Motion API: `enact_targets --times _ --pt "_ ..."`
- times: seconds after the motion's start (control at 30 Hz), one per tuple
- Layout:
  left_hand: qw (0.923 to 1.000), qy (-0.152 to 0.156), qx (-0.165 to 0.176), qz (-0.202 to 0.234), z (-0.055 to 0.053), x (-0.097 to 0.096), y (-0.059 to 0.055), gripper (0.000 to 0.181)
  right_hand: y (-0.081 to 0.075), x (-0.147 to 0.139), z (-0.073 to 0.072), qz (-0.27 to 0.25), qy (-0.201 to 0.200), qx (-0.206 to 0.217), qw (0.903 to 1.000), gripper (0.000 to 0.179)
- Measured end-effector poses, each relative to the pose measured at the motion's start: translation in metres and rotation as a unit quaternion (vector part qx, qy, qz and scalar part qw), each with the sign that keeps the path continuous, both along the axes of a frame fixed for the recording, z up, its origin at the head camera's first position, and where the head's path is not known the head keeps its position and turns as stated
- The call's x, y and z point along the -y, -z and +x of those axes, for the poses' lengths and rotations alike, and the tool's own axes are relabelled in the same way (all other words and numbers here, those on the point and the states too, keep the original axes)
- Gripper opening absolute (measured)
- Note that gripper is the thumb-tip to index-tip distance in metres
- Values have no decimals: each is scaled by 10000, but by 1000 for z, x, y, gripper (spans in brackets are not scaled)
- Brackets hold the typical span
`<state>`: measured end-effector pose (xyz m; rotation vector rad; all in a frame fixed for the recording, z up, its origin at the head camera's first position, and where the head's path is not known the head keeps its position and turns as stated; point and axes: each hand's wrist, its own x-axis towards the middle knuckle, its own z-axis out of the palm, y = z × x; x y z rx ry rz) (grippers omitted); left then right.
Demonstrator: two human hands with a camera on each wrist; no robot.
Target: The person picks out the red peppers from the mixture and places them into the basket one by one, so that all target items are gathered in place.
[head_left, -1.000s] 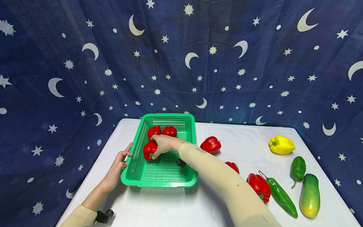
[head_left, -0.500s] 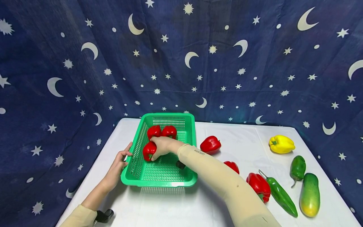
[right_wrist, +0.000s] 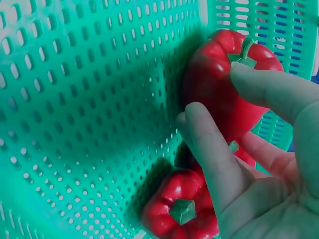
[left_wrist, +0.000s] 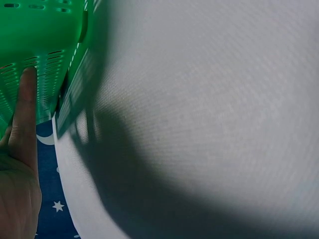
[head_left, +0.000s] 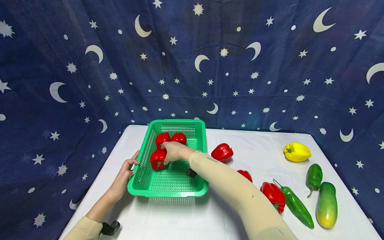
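In the head view, a green plastic basket (head_left: 168,193) stands on the table with three red bell peppers inside. My left hand (head_left: 121,180) is at the basket's left side, a straight finger (left_wrist: 25,114) against its slotted wall in the left wrist view. Inside the basket, my right hand (head_left: 174,152) is beside the nearest red bell pepper (head_left: 157,159). In the right wrist view, my thumb overlaps that bell pepper (right_wrist: 214,94) by its stem, and the fingers are spread loosely. The other bell peppers, one left (head_left: 162,138) and one right (head_left: 179,137), sit behind it.
On the white cloth right of the basket lie more red bell peppers (head_left: 222,153), one partly hidden by my right sleeve. Farther right are a yellow bell pepper (head_left: 297,152), a long green chili (head_left: 297,206), a small dark green pepper (head_left: 314,176) and a green-yellow papaya-like fruit (head_left: 327,205).
My right hand has shifted slightly right and away from the nearest bell pepper, which stays in about the same place. My left hand has stayed at the basket's side.
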<state>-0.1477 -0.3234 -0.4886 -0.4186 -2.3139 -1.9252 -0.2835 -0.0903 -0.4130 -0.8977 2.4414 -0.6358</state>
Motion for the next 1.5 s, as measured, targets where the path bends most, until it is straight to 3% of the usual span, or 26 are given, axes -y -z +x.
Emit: enact_targets --times 0.37,0.57,0.8,1.1,1.5 --pt "9999 -68 -77 -54 2 -4 -1 34 -5 -10 2 320 -179 -476 9982 69" --pt "9999 -60 -117 -26 3 -3 -1 34 -25 -24 -1 195 -509 -683 9962 67" --pt "9999 -34 -130 -78 2 -1 1 34 -50 -59 -5 -119 -940 -600 9937 63" --pt "9998 -55 -159 -123 4 -2 0 34 -66 -108 -11 -558 -686 -347 9955 62" --pt "9994 -42 -291 -164 3 -3 2 34 -75 -161 -9 -866 -274 -439 9949 62"
